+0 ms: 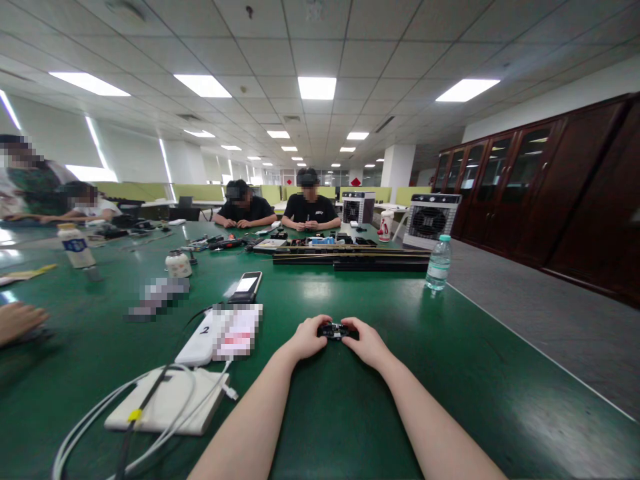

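Observation:
A small black device with silvery metal parts [337, 331] lies low over the green table [320, 400], held from both sides. My left hand [309, 337] grips its left end between thumb and fingers. On the opposite end, my right hand [367, 340] is closed in the same way. The fingers cover both ends of the device, and its exact kind is too small to make out.
Left of my arms lie a white power bank [197, 343], a phone [246, 287], a cream flat box [165, 400] and looped white cables. A water bottle [438, 265] stands right, beside long black bars [383, 265]. Another person's hand [20, 321] rests far left; two people sit opposite.

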A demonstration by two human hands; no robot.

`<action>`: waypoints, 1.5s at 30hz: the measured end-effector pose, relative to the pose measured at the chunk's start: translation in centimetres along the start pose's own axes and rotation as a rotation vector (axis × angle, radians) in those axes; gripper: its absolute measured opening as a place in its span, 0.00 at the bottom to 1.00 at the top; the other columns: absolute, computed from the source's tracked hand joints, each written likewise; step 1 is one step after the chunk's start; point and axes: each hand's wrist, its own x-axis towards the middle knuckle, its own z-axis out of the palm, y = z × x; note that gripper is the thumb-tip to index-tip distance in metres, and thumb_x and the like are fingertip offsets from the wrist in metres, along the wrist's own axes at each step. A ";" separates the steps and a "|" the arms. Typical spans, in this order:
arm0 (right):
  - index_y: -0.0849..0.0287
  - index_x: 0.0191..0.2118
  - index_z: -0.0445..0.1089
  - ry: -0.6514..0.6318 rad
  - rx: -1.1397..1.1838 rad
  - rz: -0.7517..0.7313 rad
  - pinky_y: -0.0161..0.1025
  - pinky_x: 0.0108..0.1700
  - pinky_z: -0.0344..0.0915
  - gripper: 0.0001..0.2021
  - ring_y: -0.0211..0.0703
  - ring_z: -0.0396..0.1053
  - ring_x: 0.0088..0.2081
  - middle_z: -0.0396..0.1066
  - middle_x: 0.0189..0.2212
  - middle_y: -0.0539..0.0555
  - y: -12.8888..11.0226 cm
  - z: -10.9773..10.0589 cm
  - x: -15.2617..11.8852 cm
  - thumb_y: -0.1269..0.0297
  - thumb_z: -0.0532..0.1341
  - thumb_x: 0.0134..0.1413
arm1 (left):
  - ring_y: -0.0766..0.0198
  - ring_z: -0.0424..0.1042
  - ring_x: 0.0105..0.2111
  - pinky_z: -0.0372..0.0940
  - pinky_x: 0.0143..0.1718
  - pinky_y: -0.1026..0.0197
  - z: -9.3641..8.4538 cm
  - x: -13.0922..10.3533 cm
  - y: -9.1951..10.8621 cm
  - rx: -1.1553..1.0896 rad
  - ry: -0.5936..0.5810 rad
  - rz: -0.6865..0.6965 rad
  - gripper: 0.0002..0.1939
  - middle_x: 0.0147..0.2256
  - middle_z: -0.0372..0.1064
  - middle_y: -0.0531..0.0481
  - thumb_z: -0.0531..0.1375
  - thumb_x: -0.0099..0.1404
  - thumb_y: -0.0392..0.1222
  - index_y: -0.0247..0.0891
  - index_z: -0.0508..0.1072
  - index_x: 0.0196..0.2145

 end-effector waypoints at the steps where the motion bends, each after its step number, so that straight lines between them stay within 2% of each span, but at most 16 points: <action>1: 0.56 0.45 0.71 -0.006 -0.004 0.001 0.45 0.53 0.64 0.19 0.46 0.71 0.47 0.74 0.44 0.54 0.0 0.0 0.0 0.73 0.62 0.43 | 0.55 0.69 0.50 0.61 0.55 0.55 0.0 0.0 0.0 0.008 -0.003 -0.003 0.28 0.49 0.71 0.48 0.56 0.51 0.30 0.41 0.69 0.51; 8: 0.56 0.45 0.70 -0.017 -0.006 0.008 0.45 0.54 0.64 0.18 0.46 0.71 0.47 0.74 0.44 0.54 -0.1 -0.1 0.0 0.73 0.62 0.45 | 0.56 0.67 0.52 0.60 0.57 0.55 -0.1 0.0 0.1 0.000 -0.013 -0.010 0.30 0.50 0.70 0.47 0.54 0.51 0.27 0.41 0.68 0.52; 14: 0.56 0.44 0.70 -0.007 0.007 0.003 0.45 0.54 0.64 0.18 0.46 0.71 0.47 0.74 0.44 0.55 -0.3 -0.1 -0.1 0.74 0.62 0.44 | 0.57 0.68 0.52 0.59 0.58 0.56 0.3 0.4 -0.7 -0.068 -0.005 -0.029 0.32 0.51 0.70 0.47 0.52 0.49 0.25 0.41 0.67 0.53; 17: 0.57 0.44 0.70 -0.003 0.015 -0.005 0.45 0.54 0.64 0.18 0.46 0.71 0.47 0.74 0.44 0.55 -0.3 -0.1 -0.1 0.74 0.62 0.44 | 0.57 0.68 0.52 0.59 0.57 0.56 0.7 0.7 -1.3 -0.123 0.018 -0.057 0.35 0.51 0.70 0.45 0.53 0.49 0.26 0.37 0.64 0.57; 21: 0.56 0.44 0.70 0.006 0.022 -0.014 0.46 0.54 0.64 0.17 0.46 0.71 0.47 0.74 0.44 0.54 -0.1 0.0 -0.1 0.74 0.61 0.44 | 0.54 0.67 0.53 0.59 0.58 0.55 0.9 0.8 -1.7 -0.160 0.010 -0.057 0.32 0.52 0.68 0.44 0.56 0.50 0.30 0.37 0.66 0.55; 29: 0.56 0.44 0.71 0.014 0.057 -0.013 0.46 0.54 0.64 0.18 0.46 0.71 0.47 0.75 0.44 0.54 0.1 0.0 0.0 0.73 0.61 0.43 | 0.50 0.64 0.55 0.57 0.59 0.51 0.3 0.2 -1.1 -0.145 -0.009 -0.026 0.33 0.55 0.65 0.40 0.63 0.52 0.41 0.36 0.65 0.57; 38: 0.57 0.45 0.70 0.024 0.031 -0.016 0.45 0.54 0.64 0.18 0.46 0.71 0.47 0.74 0.44 0.55 0.0 0.0 -0.1 0.72 0.61 0.43 | 0.52 0.67 0.53 0.59 0.58 0.52 0.3 0.2 -1.1 -0.136 0.017 -0.005 0.25 0.52 0.69 0.42 0.61 0.56 0.39 0.37 0.69 0.52; 45: 0.57 0.45 0.70 0.015 0.019 -0.015 0.46 0.53 0.65 0.18 0.47 0.71 0.46 0.74 0.44 0.56 -0.4 -0.2 -0.2 0.72 0.61 0.43 | 0.53 0.66 0.54 0.58 0.59 0.53 0.2 0.2 -1.0 -0.161 0.015 -0.006 0.28 0.54 0.67 0.42 0.62 0.55 0.38 0.38 0.67 0.54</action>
